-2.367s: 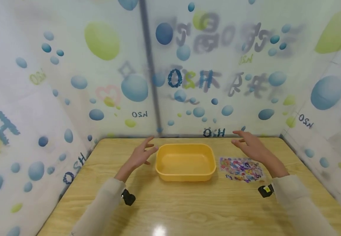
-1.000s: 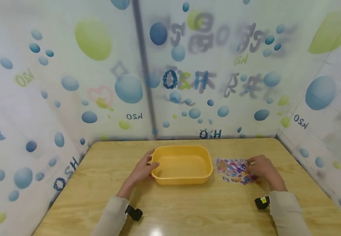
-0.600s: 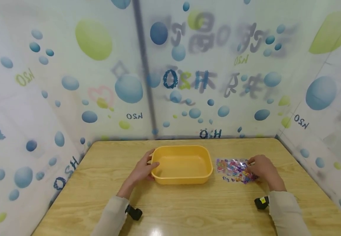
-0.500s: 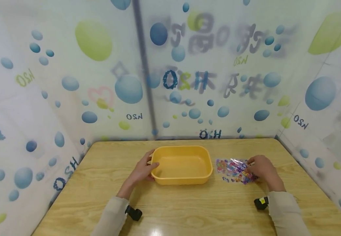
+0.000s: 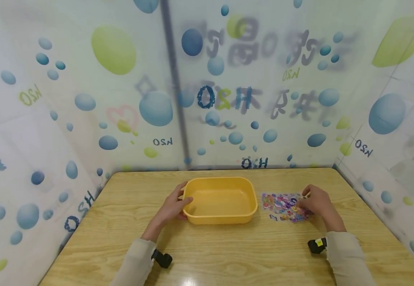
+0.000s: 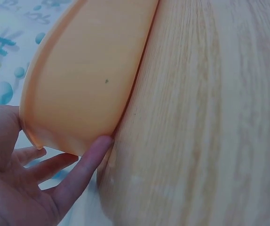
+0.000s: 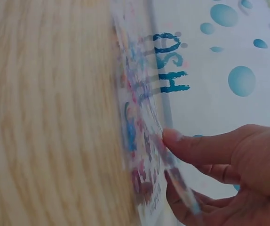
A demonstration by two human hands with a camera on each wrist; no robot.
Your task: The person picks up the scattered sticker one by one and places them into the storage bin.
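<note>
A yellow plastic basin [image 5: 221, 219] stands in the middle of the wooden table. My left hand [image 5: 172, 205] holds its left end, thumb over the rim and the other fingers outside; the left wrist view shows those fingers [image 6: 85, 165] against the basin's wall [image 6: 92, 84]. To the right of the basin lie colourful, glossy sticker sheets [image 5: 280, 202], overlapping one another. My right hand [image 5: 317, 202] is at their right edge. In the right wrist view, thumb and fingers pinch the edge of a clear sticker sheet [image 7: 184, 190], tilted up off the printed material [image 7: 132, 132] beneath.
Wood-grain table [image 5: 228, 254] extends in front of the basin and to both sides. A white curtain wall [image 5: 282, 79] with blue and green drops encloses the back and sides. Each wrist carries a small black camera, such as the left one [image 5: 162, 259].
Both hands have come down from above the table, the left onto the basin's left rim, the right onto the sticker sheets' right edge. Lately the right fingers have risen slightly.
</note>
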